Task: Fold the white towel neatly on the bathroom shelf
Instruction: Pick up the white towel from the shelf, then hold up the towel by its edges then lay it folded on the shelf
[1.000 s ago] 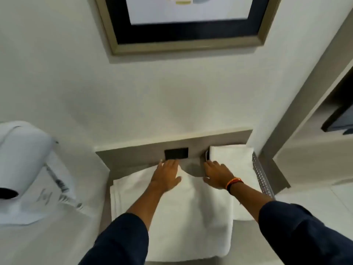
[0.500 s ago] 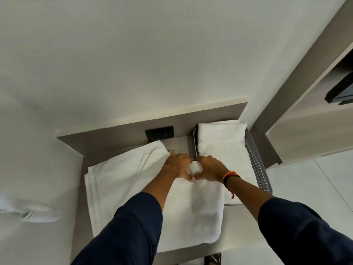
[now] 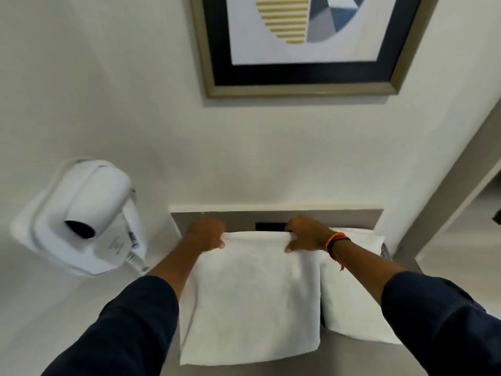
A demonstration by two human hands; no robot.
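A white towel (image 3: 252, 297) lies folded as a rectangle on the grey bathroom shelf (image 3: 349, 356). My left hand (image 3: 207, 233) grips its far left corner, fingers curled over the far edge and thumb on top. At the far right corner my right hand (image 3: 306, 234), with an orange and black wristband, holds the same edge in the same way. Both hands sit close to the shelf's back wall. The towel's near edge reaches almost to the shelf's front edge.
A second folded white towel (image 3: 352, 299) lies in a perforated metal tray (image 3: 386, 252) right of the first. A white wall-mounted hair dryer (image 3: 89, 218) hangs at the left. A black socket (image 3: 271, 226) sits on the back wall, a framed picture (image 3: 301, 47) above.
The towel, spread wide to the left before, is now folded narrower. My hands moved from its middle out to the far corners. The camera tilted up, showing the picture and dryer again.
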